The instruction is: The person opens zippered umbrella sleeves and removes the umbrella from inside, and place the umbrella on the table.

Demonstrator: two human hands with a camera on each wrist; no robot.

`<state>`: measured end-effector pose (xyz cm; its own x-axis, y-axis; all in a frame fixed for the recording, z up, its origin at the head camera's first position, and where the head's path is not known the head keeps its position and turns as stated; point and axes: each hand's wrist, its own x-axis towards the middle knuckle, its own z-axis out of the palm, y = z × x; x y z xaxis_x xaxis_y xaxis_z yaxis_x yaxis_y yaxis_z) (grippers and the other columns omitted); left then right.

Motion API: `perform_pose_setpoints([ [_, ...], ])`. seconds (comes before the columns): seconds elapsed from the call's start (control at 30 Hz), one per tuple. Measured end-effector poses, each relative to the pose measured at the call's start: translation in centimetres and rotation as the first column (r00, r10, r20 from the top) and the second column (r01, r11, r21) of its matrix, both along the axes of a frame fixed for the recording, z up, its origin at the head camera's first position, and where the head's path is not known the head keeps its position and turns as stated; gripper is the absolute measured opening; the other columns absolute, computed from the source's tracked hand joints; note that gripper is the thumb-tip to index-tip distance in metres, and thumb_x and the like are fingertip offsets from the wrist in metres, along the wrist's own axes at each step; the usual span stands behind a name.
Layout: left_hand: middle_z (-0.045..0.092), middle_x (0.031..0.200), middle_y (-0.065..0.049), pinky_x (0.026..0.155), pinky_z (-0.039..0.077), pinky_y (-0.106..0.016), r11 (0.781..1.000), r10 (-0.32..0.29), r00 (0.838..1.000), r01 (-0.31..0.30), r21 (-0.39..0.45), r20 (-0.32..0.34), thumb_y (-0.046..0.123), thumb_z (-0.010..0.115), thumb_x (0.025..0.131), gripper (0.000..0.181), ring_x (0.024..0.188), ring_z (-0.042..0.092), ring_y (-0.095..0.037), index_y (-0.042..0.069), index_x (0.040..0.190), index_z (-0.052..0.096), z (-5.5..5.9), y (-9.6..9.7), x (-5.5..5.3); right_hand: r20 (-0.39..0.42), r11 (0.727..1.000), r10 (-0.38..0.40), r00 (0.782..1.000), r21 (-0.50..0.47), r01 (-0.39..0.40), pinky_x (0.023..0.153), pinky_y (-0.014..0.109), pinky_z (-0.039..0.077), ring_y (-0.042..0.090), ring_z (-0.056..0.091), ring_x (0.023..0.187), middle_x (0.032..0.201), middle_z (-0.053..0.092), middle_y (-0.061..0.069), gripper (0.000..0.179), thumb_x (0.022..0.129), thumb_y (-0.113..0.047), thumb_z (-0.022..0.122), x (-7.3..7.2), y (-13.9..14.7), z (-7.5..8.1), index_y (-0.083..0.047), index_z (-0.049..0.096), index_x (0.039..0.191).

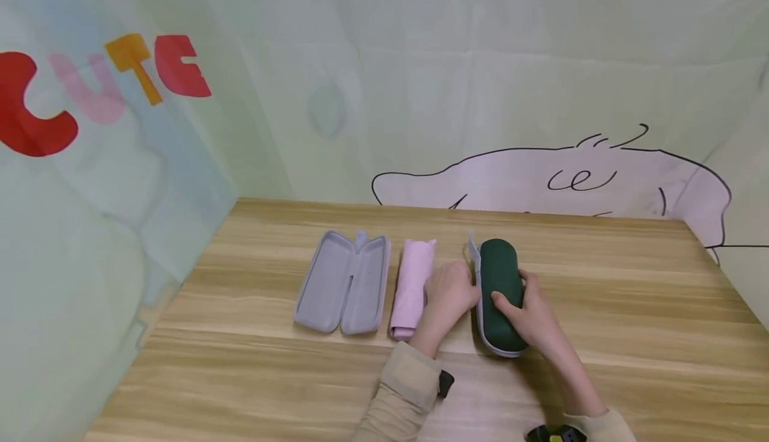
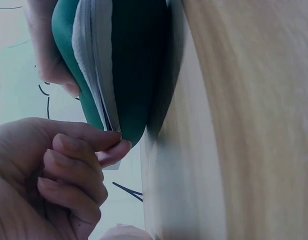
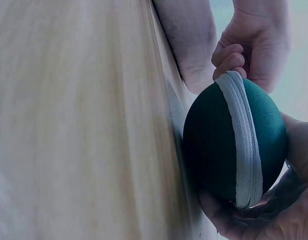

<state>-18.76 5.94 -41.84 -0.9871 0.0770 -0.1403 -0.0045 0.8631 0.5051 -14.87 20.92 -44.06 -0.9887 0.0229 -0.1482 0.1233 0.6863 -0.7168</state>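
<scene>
A dark green zip case (image 1: 501,288) with a pale grey zipper band lies on the wooden table. My right hand (image 1: 535,315) grips it from the right, thumb on top and fingers round the far side. At the case's left edge my left hand (image 1: 449,288) pinches at the zipper (image 2: 101,75) between thumb and index finger, the other fingers curled in. The pull itself is hidden by the fingertips. Just left of that hand lies a rolled pink cloth (image 1: 413,285). Farther left a grey hard case (image 1: 342,285) lies opened flat, both halves facing up.
The wooden table (image 1: 240,362) runs back to a printed cloth backdrop (image 1: 420,95) with a line drawing and coloured letters. A black wrist device (image 1: 555,433) sits by my right sleeve, and another dark one (image 1: 446,384) by the left cuff.
</scene>
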Motion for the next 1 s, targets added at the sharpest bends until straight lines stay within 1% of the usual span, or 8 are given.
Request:
perform_pose_setpoints([
  [0.13, 0.034, 0.048, 0.005, 0.042, 0.029, -0.027, 1.0, -0.005, 1.0, 0.005, 0.012, -0.02, 0.016, 0.066, 0.077, 0.041, 0.047, 0.039, -0.012, 0.017, 0.048, 0.038, -0.15, 0.04, -0.1, -0.001, 1.0, -0.004, 1.0, 0.002, 0.004, 0.096, 0.055, 0.041, 0.045, 0.048, 0.12, 0.136, 0.041, 0.037, 0.078, 0.094, -0.034, 0.056, 0.04, 0.08, 0.03, 0.008, 0.016, 0.146],
  [0.3, 0.032, 0.047, 0.005, 0.041, 0.028, -0.027, 1.0, 0.002, 1.0, -0.001, 0.016, -0.021, 0.015, 0.066, 0.077, 0.043, 0.046, 0.037, -0.012, 0.017, 0.047, 0.036, -0.31, 0.12, -0.19, 0.001, 1.0, 0.0, 1.0, 0.005, 0.0, 0.097, 0.055, 0.041, 0.045, 0.048, 0.121, 0.137, 0.04, 0.037, 0.078, 0.095, -0.035, 0.056, 0.09, 0.03, 0.13, 0.008, 0.016, 0.146],
  [0.67, 0.032, 0.048, 0.005, 0.041, 0.028, -0.028, 1.0, 0.027, 0.998, -0.028, -0.008, -0.051, 0.015, 0.065, 0.078, 0.043, 0.047, 0.038, -0.012, 0.017, 0.046, 0.036, -0.26, 0.27, -0.54, 0.007, 1.0, -0.001, 1.0, 0.006, 0.001, 0.096, 0.055, 0.041, 0.045, 0.048, 0.12, 0.138, 0.04, 0.037, 0.077, 0.095, -0.035, 0.055, -0.02, -0.01, 0.03, 0.006, 0.015, 0.147],
  [1.0, 0.034, 0.048, 0.005, 0.042, 0.029, -0.028, 0.999, 0.038, 0.999, -0.037, 0.017, -0.038, 0.015, 0.066, 0.078, 0.042, 0.048, 0.04, -0.013, 0.018, 0.047, 0.037, -0.43, 0.37, -0.77, 0.009, 1.0, -0.005, 1.0, -0.001, 0.005, 0.095, 0.054, 0.042, 0.043, 0.049, 0.119, 0.135, 0.043, 0.035, 0.078, 0.094, -0.035, 0.056, 0.0, 0.07, -0.08, 0.006, 0.016, 0.147],
])
